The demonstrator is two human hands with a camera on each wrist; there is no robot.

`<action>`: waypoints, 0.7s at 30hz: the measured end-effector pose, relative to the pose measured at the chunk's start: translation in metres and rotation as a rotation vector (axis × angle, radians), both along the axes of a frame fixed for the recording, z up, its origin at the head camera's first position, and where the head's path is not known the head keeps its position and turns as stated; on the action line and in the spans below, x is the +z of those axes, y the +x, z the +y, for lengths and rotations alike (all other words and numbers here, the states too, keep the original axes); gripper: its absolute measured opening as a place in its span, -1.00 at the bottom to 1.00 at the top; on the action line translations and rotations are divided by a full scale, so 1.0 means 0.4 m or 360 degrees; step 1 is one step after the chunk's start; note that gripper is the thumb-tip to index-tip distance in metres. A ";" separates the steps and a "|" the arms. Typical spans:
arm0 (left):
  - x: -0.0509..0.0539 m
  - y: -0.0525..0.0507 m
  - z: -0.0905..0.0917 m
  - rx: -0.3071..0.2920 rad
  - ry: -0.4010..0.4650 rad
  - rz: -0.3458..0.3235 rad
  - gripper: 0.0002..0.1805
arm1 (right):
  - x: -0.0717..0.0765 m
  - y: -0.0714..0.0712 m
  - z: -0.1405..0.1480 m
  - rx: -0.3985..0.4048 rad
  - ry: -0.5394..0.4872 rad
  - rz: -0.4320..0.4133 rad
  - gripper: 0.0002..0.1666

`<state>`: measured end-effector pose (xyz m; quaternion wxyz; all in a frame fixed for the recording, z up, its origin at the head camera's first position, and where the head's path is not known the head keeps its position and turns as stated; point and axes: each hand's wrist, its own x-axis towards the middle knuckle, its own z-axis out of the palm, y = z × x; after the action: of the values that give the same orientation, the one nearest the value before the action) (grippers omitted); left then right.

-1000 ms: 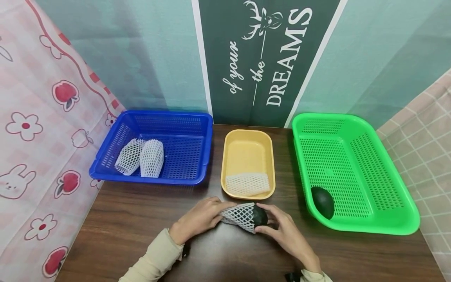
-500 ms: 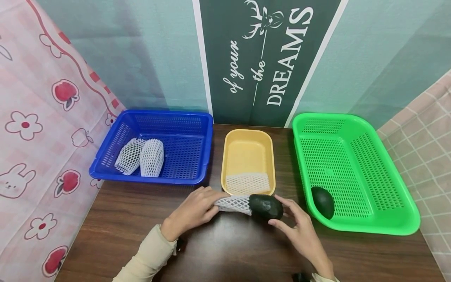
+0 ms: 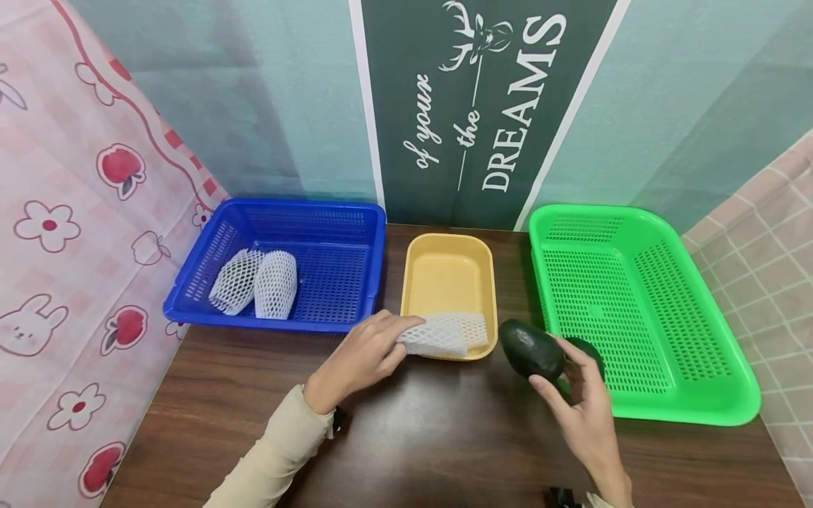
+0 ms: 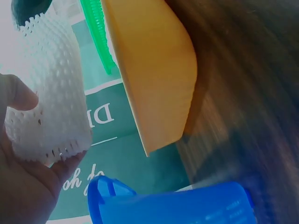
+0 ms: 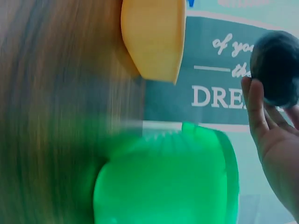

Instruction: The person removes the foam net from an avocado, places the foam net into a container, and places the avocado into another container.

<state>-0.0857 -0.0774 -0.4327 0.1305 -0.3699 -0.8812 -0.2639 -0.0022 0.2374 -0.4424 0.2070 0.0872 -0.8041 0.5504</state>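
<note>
My left hand (image 3: 365,353) pinches a white foam net sleeve (image 3: 432,337) at its left end, over the near edge of the yellow tray (image 3: 447,243). In the left wrist view the sleeve (image 4: 51,88) hangs between thumb and fingers. A bare dark green avocado (image 3: 532,350) is gripped at its right end by my right hand (image 3: 587,409), beside the left wall of the green basket (image 3: 673,409). Behind those fingers, a second dark avocado (image 3: 587,349) lies in the green basket, partly hidden. Another net sleeve (image 3: 475,328) lies in the yellow tray, partly covered by the held one.
On the left stands a blue basket (image 3: 330,326) holding two net-wrapped fruits (image 3: 276,286). The yellow tray sits between the two baskets on a dark wooden table (image 3: 444,451). Printed cloths (image 3: 305,106) hang behind and at both sides.
The avocado has come out of the net sleeve. My right hand has carried it right, toward the green basket, while my left hand has moved the sleeve up to the yellow tray's edge.
</note>
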 end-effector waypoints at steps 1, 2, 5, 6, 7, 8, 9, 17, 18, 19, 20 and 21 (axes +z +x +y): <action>0.000 -0.005 0.004 0.0017 -0.0009 -0.0005 -0.57 | 0.002 0.000 0.006 -0.0044 0.0000 0.0017 -0.16; 0.000 -0.009 0.008 0.0036 -0.0018 -0.0010 -0.57 | 0.003 0.000 0.013 -0.0092 0.0003 0.0036 -0.17; -0.001 -0.021 0.017 0.0097 -0.0053 -0.0028 -0.57 | 0.007 0.001 0.036 -0.0247 -0.0014 0.0065 -0.20; -0.001 -0.025 0.020 0.0114 -0.0067 -0.0033 -0.57 | 0.006 -0.001 0.045 -0.0294 -0.0027 0.0091 -0.21; -0.001 -0.029 0.022 0.0131 -0.0076 -0.0041 -0.58 | 0.007 0.000 0.053 -0.0359 -0.0016 0.0078 -0.22; -0.001 -0.032 0.024 0.0149 -0.0084 -0.0050 -0.59 | 0.007 -0.001 0.063 -0.0427 0.0003 0.0071 -0.22; -0.002 -0.035 0.026 0.0166 -0.0093 -0.0057 -0.61 | 0.007 -0.003 0.072 -0.0495 0.0019 0.0064 -0.23; 0.000 -0.075 0.051 0.0291 -0.0152 -0.0092 -0.73 | -0.006 -0.005 0.146 -0.0992 0.0322 -0.0281 -0.17; 0.002 -0.082 0.057 0.0306 -0.0167 -0.0093 -0.73 | -0.009 -0.005 0.156 -0.1030 0.0369 -0.0329 -0.17; 0.003 -0.090 0.064 0.0323 -0.0186 -0.0099 -0.73 | -0.012 -0.005 0.165 -0.1056 0.0411 -0.0373 -0.16; 0.005 -0.097 0.070 0.0339 -0.0202 -0.0102 -0.73 | -0.014 -0.004 0.172 -0.1075 0.0450 -0.0417 -0.15; 0.005 -0.104 0.076 0.0349 -0.0215 -0.0102 -0.73 | -0.016 -0.004 0.179 -0.1089 0.0483 -0.0461 -0.15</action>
<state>-0.1272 -0.0470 -0.4306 0.1053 -0.2706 -0.9358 -0.1997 -0.0037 0.3091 -0.4489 0.2476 -0.2347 -0.8797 0.3313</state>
